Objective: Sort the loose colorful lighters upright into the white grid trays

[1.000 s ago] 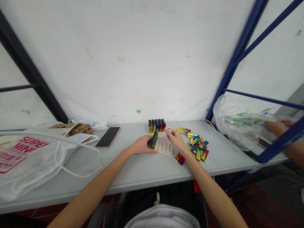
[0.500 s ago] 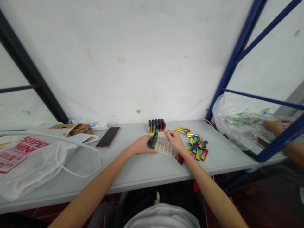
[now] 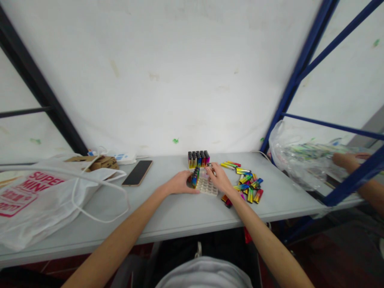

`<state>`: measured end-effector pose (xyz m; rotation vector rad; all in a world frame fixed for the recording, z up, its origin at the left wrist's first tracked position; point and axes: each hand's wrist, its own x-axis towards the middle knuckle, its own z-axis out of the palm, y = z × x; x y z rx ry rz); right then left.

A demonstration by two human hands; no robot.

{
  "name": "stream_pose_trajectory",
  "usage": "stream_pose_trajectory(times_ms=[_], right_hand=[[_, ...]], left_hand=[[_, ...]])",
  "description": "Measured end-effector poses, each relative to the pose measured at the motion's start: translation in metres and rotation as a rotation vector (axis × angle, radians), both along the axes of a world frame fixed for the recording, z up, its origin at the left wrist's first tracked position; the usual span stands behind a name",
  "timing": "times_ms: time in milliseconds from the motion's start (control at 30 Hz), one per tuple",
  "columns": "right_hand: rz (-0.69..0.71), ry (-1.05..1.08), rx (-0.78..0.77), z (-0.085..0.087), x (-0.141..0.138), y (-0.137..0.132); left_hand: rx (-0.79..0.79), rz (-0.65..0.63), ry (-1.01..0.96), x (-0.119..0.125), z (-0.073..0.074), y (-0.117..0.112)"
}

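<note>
A pale plastic tray (image 3: 207, 189) with rows of small cells lies on the table in front of me. Along its left end stands a row of shiny rainbow-coloured lighters (image 3: 195, 178). My left hand (image 3: 180, 183) is closed around that end, thumb at the near edge and fingers behind the row. Over the far right part of the tray, my right hand (image 3: 220, 179) pinches a lighter (image 3: 211, 168), partly hidden by the fingers. Just behind the tray, a block of upright lighters (image 3: 199, 159) with black tops is packed closely together.
Loose lighters (image 3: 250, 185) lie in a pile right of the tray. Left on the table (image 3: 162, 216) are a phone (image 3: 137, 173), a white bag (image 3: 39, 200), a cable and a cardboard box (image 3: 103, 162). Beyond the blue frame (image 3: 288, 96), another person's hand (image 3: 345, 161) is near clear plastic bags.
My right hand has shifted slightly left over the tray with its lighter, which shows more upright. The left hand stays in place. The other person's hand has moved a little.
</note>
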<state>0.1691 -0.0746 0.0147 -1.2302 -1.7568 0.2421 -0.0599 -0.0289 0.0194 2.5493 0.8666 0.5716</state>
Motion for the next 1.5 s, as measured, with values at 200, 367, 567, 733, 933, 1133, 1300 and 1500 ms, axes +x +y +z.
stream_pose_trajectory(times_ms=[200,367,567,733,933,1133,1300,1500], right_hand=[[0.031,-0.164,-0.094,0.002,0.000,-0.003],[0.015,-0.100,-0.098,0.001,0.003,0.000],[0.163,-0.230,-0.110,-0.008,0.007,0.006],[0.140,-0.292,-0.047,-0.016,0.006,0.012],[0.182,-0.381,-0.081,-0.023,0.007,0.013],[0.155,-0.397,-0.110,-0.021,0.004,0.008],[0.211,-0.424,-0.143,-0.010,0.016,0.009],[-0.078,-0.401,-0.059,-0.005,0.102,0.020]], left_hand=[[-0.004,-0.007,0.004,0.000,0.000,0.000],[0.001,-0.019,0.007,0.000,0.001,0.000],[0.005,-0.023,-0.004,0.000,-0.001,0.001],[0.019,-0.022,-0.003,0.000,-0.002,0.001],[0.040,-0.023,0.013,0.000,-0.002,0.001],[0.015,-0.026,0.004,0.000,-0.002,0.001],[0.027,0.016,0.046,0.000,-0.001,0.000],[0.033,0.027,0.076,0.000,0.000,0.000]])
